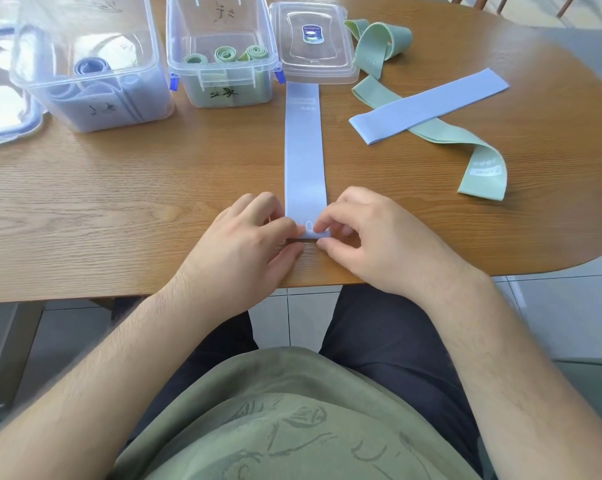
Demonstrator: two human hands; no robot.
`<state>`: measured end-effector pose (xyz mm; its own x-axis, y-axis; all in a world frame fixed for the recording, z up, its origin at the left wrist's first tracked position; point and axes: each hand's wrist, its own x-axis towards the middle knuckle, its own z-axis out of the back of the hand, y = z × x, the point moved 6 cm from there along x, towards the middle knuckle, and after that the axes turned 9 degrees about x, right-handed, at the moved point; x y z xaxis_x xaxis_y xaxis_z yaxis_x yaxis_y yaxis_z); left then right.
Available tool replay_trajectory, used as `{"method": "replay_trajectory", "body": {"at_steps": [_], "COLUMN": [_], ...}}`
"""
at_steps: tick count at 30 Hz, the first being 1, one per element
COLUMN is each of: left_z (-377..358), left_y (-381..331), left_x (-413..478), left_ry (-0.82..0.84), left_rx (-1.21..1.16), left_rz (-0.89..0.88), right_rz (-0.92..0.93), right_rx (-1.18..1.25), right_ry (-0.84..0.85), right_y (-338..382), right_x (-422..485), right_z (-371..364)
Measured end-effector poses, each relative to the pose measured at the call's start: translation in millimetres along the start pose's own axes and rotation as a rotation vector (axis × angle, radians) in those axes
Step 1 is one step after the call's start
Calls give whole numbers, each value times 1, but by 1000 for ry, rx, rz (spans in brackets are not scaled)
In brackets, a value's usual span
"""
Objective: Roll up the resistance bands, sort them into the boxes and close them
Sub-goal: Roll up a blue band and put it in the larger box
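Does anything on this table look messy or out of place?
Slightly. A green band lies twisted, pinned under a flat blue band crossing it. The long blue band in the middle seems to have its far end tucked under the loose lid, which might snag.

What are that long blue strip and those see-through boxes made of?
The long pale-blue band looks like matte elastic fabric, probably: it lies limp and folds softly. The two clear boxes look like glossy rigid plastic: transparent walls catching glare.
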<state>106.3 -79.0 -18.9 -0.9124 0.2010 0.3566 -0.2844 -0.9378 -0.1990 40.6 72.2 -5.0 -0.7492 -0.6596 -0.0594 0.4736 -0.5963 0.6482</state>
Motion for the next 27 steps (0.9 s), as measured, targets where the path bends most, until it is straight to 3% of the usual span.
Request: {"method": "replay_trajectory", "body": {"at_steps": [13,27], "left_z": [-3,-3], "left_y": [-4,-9], "left_x": [6,-4], "left_ry": [-50,-54], "left_rx": [22,-95], "left_rz": [12,368], "right_rz": [-11,-125], "right_rx": [-15,97], "right_ry": [-45,-110], "right_y": [1,-2], "right_x": [1,-4], "right_z": [1,0]}}
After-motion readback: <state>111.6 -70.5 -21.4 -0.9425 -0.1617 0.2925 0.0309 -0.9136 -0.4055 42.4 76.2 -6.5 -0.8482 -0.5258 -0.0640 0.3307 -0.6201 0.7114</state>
